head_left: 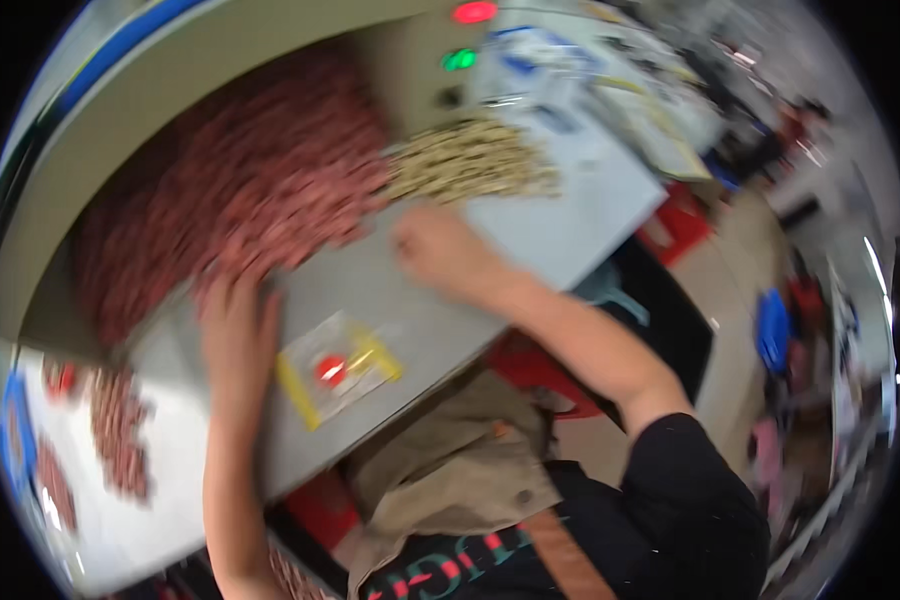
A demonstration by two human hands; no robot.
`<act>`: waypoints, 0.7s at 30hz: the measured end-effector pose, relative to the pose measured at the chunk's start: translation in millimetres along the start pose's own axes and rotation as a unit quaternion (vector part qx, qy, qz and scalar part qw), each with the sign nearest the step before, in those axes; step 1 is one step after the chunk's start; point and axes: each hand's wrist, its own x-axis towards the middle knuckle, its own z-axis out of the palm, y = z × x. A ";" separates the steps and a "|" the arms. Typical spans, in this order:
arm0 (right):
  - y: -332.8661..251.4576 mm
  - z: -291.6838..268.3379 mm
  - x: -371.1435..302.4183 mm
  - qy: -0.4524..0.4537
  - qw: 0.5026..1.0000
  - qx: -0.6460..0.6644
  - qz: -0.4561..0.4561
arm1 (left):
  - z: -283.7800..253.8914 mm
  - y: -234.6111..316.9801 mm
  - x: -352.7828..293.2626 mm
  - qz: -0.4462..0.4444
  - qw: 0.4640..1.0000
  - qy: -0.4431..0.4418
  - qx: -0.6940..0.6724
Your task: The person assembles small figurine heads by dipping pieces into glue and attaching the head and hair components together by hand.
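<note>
A large heap of small reddish-pink pieces point(270, 190) lies on the grey work surface under a beige machine housing; motion blur hides their kind. At the heap's near edge is my left hand point(235, 325), its fingers stretched out and thumb apart, the tips touching the pieces. My right hand point(445, 252) is curled over the surface, just in front of a smaller heap of beige pieces point(475, 160). What its fingers hold, if anything, is hidden. Between my hands and nearer my body lies a clear plastic bag with yellow edges point(312, 405), holding a red and a yellow item.
The housing point(410, 75) arches over the reddish heap, with a red light point(475, 12) and a green light point(460, 59). More reddish pieces point(120, 435) lie on the white surface at left. Blue-and-clear packaging point(540, 55) stands at the back. Red stools point(675, 225) are at right.
</note>
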 end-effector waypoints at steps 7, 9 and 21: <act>-52.8 -15.5 -54.6 0.060 0.984 0.141 -0.088 | -2.9 2.4 -14.5 -0.088 0.986 -0.029 -0.141; -47.8 -17.6 -60.1 0.082 0.989 0.090 -0.086 | 0.0 4.3 -9.1 -0.122 0.975 -0.039 -0.179; -45.7 -11.3 -50.3 0.023 0.996 0.030 -0.083 | 4.7 -28.3 -27.1 -0.199 0.932 0.010 -0.302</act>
